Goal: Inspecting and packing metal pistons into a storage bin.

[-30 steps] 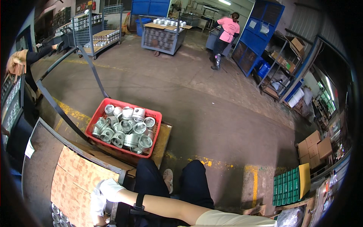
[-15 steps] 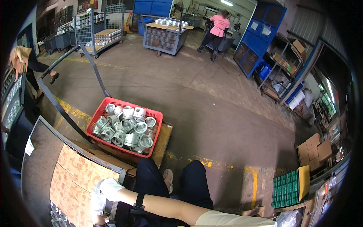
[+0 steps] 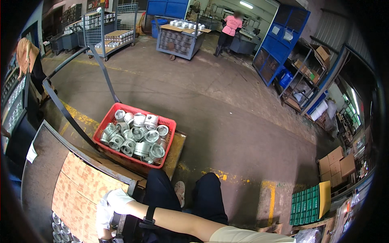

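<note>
Both gloved, the right hand [image 3: 120, 201] and left hand [image 3: 104, 218] overlap, grips impossible to tell.

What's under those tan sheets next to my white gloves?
Round metal parts show past the lower-left edge of the tan sheets; whatever lies directly beneath them is covered, so I can't tell.
</note>
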{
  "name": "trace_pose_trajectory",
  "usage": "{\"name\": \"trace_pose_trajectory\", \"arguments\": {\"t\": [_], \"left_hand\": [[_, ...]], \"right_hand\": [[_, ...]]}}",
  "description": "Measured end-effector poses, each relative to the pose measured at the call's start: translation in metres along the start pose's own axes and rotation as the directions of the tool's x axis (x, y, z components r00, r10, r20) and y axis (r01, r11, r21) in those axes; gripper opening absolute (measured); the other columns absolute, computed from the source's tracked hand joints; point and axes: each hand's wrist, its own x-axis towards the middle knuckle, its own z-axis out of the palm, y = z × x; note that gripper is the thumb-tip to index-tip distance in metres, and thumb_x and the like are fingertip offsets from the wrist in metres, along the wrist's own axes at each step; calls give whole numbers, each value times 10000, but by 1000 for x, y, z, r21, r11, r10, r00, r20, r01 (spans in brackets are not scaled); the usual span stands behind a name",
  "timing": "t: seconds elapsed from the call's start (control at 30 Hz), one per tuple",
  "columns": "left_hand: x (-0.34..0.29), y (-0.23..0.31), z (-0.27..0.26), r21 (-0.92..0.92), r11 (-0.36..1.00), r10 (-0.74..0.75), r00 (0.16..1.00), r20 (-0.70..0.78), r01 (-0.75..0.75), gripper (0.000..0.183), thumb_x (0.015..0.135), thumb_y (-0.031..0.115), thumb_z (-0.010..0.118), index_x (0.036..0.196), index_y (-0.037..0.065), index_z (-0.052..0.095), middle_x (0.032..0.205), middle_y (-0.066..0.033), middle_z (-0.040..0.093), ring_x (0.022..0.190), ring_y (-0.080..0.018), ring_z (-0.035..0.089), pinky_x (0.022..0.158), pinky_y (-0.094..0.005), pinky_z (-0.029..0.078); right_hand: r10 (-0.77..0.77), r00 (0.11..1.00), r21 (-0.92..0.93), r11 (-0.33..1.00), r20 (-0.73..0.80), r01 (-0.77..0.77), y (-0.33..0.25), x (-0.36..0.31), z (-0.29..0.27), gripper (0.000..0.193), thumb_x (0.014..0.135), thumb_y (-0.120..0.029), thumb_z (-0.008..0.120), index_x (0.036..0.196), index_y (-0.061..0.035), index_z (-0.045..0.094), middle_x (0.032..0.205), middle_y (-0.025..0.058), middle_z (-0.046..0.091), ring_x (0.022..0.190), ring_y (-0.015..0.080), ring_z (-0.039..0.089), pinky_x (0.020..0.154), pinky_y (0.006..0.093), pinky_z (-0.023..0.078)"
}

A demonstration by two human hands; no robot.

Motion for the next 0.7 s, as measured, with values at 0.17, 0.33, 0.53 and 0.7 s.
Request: {"name": "trace_pose_trajectory", "arguments": {"t": [0.17,0.33,0.53,0.7], "left_hand": [[4,-1,4,0,1000,10,1000,6,-10,334,870,141,475,1182,53,554,1104,-186,614,1045,-333,579,902,-376,450],[-2,-13,0,61,997,-49,998,-50,52,355,853,169,506,1187,61,562,1086,-184,622,1032,-329,588,895,-373,456],[-13,24,-11,17,992,-120,986,-118,122,348,807,160,528,1135,64,593,976,-184,647,904,-336,632,796,-390,496],[0,-10,4,72,996,-54,999,-1,54,338,782,148,534,1102,69,609,922,-184,652,835,-342,643,735,-407,510]], "right_hand": [[22,1000,-6,1000,12,-22,4,0,-1,85,652,-88,614,671,-18,659,723,213,619,709,344,634,646,378,507],[-8,996,23,1000,89,6,-4,4,-3,113,685,-108,589,688,-23,665,738,206,629,731,339,637,675,379,505],[-291,955,-321,901,49,291,-3,1,-17,205,726,-282,590,708,-95,670,656,106,638,607,262,629,536,392,492],[-70,957,-382,907,280,178,-8,7,-25,240,756,-253,551,719,-56,683,703,163,655,682,319,655,608,424,516]]}}
